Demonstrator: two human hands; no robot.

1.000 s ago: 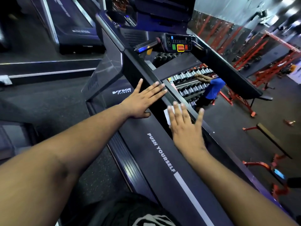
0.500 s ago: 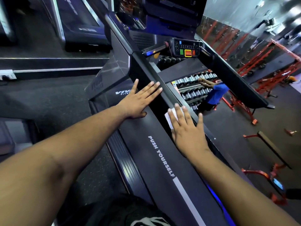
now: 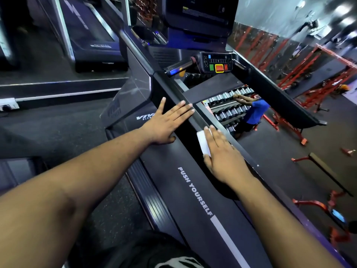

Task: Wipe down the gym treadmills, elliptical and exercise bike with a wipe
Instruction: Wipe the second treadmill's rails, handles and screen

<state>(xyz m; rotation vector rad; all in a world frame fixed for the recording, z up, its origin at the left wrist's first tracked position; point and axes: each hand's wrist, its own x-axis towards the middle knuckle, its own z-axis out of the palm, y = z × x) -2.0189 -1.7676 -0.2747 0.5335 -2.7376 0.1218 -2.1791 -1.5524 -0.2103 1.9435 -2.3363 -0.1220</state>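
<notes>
The left hand (image 3: pixel 166 122) lies flat, fingers straight, on the treadmill (image 3: pixel 173 186) frame just beside a partly covered logo (image 3: pixel 144 117) reading "VIV". The belt lettering (image 3: pixel 194 190) reads "PUSH YOURSELF". To its right, the right hand (image 3: pixel 222 153) presses the white wipe (image 3: pixel 202 142) onto the belt with straight fingers.

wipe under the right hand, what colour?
White; the wipe shows beside the right hand in the head view.

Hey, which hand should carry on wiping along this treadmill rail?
Right. The right hand lies flat on the white wipe, pressing it to the treadmill rail. The left hand rests flat farther up with no wipe under it.
</notes>
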